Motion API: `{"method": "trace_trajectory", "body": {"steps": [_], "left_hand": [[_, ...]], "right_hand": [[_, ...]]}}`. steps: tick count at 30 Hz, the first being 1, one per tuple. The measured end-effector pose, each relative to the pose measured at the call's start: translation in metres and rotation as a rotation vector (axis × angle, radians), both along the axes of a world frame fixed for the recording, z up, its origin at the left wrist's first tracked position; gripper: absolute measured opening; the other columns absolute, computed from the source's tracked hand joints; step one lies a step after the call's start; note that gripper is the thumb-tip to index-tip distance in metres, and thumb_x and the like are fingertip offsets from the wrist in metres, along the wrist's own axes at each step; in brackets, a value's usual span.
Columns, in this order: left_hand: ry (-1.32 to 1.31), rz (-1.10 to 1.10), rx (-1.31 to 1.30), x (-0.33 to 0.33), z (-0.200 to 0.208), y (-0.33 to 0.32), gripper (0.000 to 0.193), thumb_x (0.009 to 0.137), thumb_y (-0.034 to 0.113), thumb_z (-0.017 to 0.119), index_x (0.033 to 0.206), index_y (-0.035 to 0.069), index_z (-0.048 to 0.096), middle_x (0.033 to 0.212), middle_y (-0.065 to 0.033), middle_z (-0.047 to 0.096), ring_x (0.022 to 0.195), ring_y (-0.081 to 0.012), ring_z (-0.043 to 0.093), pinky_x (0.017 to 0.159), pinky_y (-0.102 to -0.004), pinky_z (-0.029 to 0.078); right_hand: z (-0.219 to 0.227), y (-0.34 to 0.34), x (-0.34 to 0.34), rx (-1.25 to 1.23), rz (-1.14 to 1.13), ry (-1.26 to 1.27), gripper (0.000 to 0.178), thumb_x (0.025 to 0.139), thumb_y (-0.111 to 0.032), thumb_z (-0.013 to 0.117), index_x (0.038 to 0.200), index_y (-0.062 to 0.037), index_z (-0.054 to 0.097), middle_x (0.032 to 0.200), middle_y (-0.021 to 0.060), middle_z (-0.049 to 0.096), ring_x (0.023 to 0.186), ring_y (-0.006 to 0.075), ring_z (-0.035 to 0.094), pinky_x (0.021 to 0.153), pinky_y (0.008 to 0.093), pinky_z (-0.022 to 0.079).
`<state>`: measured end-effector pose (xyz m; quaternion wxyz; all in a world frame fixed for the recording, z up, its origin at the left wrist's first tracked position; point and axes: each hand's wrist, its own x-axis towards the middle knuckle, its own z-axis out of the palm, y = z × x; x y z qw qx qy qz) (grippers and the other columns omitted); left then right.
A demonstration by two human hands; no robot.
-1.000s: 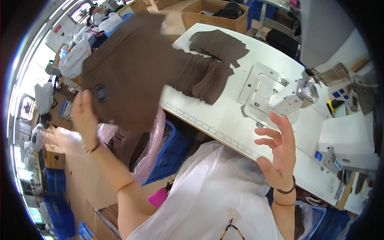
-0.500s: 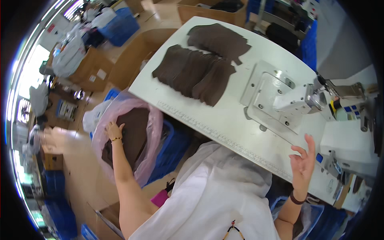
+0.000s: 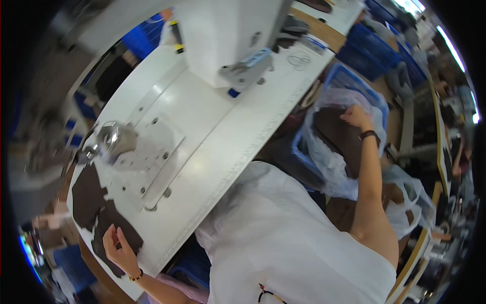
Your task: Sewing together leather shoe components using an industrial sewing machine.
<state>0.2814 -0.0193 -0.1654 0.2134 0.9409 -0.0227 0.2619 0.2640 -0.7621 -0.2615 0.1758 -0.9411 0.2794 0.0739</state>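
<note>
My left hand (image 3: 120, 252) hovers at the table's left end, fingers loosely bent and apart, with nothing seen in them. Below it, dark brown flat cut pieces (image 3: 117, 223) lie on the white sewing-machine table (image 3: 212, 167), with another brown group (image 3: 87, 195) beside them. On my right, a blue crate (image 3: 331, 81) lined with clear plastic holds a stack of dark brown cut pieces (image 3: 340, 137). My right hand (image 3: 357, 117) is over that stack, fingers closed together at the top piece's edge; the fingertips are partly hidden.
A white sewing machine (image 3: 228, 40) rises from the table, its shiny metal head (image 3: 115, 136) at the left. Blue crates (image 3: 367, 53) stand beyond the lined one. A white plastic bag (image 3: 412, 202) sits by my right elbow. Pink plastic (image 3: 182, 289) shows beneath my left forearm.
My view has swung to the right. My left hand has left the pink-lined bag and is above the table pieces. My right hand has gone from beside the machine into the lined crate and closed.
</note>
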Motion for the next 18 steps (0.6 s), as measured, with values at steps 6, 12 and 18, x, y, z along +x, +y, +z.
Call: {"method": "trace_trajectory", "body": {"steps": [6, 12, 18], "left_hand": [[0.058, -0.135, 0.035, 0.027, 0.004, -0.02, 0.014, 0.089, 0.005, 0.063, 0.102, -0.002, 0.065, 0.09, -0.0094, 0.064, 0.069, -0.0154, 0.058, 0.063, -0.0268, 0.047], [0.136, -0.007, -0.023, 0.021, 0.015, -0.02, 0.012, 0.089, 0.007, 0.064, 0.097, -0.001, 0.066, 0.088, -0.0081, 0.064, 0.071, -0.015, 0.06, 0.063, -0.0259, 0.048], [0.133, 0.036, -0.133, 0.027, 0.017, -0.012, 0.011, 0.088, 0.007, 0.065, 0.095, -0.001, 0.067, 0.085, -0.009, 0.065, 0.072, -0.0142, 0.062, 0.064, -0.0253, 0.049]], "right_hand": [[-0.075, -0.014, -0.047, -0.392, -0.308, -0.493, 0.068, 0.063, -0.046, 0.083, 0.114, -0.0062, 0.063, 0.105, 0.0152, 0.065, 0.1, 0.0317, 0.06, 0.083, 0.0407, 0.048], [-0.056, -0.033, -0.069, -0.64, -0.404, -0.38, 0.097, 0.057, -0.061, 0.081, 0.128, -0.0023, 0.053, 0.123, 0.0233, 0.056, 0.116, 0.0392, 0.051, 0.094, 0.0468, 0.043], [-0.064, -0.046, -0.081, -0.626, -0.422, -0.535, 0.064, 0.071, -0.056, 0.076, 0.098, 0.0011, 0.068, 0.1, 0.021, 0.067, 0.092, 0.0392, 0.062, 0.082, 0.043, 0.048]]}}
